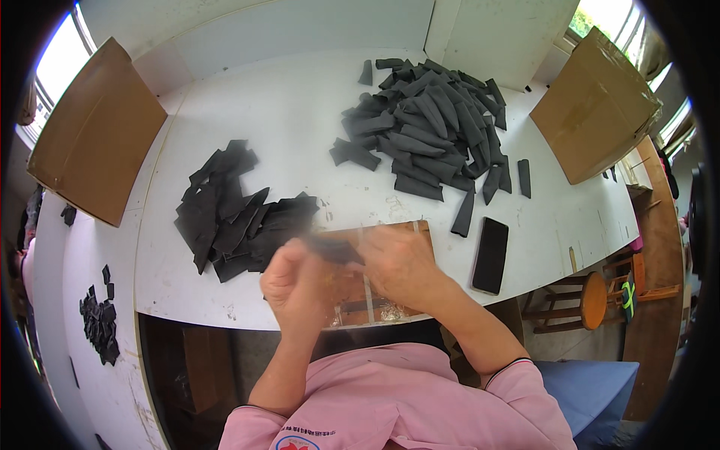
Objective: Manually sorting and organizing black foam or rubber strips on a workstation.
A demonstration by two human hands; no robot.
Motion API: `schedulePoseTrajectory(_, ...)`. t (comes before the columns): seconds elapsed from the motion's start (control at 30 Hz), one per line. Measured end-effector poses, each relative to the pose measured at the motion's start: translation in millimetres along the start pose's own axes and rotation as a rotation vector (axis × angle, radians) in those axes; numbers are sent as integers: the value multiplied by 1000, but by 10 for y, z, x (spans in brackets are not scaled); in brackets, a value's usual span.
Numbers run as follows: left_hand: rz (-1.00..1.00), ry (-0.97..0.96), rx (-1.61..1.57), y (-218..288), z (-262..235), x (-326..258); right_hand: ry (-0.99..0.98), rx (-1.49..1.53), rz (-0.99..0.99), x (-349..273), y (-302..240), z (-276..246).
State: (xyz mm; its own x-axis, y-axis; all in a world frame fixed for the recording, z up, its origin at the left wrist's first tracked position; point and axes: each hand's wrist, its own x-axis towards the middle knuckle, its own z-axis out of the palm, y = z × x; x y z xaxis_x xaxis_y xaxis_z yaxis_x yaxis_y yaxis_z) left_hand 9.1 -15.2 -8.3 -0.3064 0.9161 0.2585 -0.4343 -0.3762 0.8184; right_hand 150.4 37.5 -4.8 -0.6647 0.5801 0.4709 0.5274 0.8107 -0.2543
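The left hand (292,283) is at the left end of a dark piece (335,250); blur prevents telling whether its fingers grip. The piece is short, narrow and blurred, between the hands above a brown board (346,289). The right hand (396,262) is clamped on its right end, covering part of the board. On the white bench (292,135), left to right: a cardboard box (97,139), flat black pieces (214,217), gray tubes (431,112), a black phone (490,256), another carton (596,105).
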Motion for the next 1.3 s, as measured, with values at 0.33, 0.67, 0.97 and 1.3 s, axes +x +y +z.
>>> schedulePoseTrajectory(0.33,-86,-502,596,45,212,297,215,578,53,-184,69,235)
schedulePoseTrajectory(0.67,-22,-309,407,-2,126,150,-118,682,456,-206,47,208)
schedulePoseTrajectory(0.97,-43,-40,-74,76,10,183,-160,262,204,-74,19,104)
schedulePoseTrajectory(1.3,30,79,505,-97,-333,455,-101,1071,437,395,380,-355)
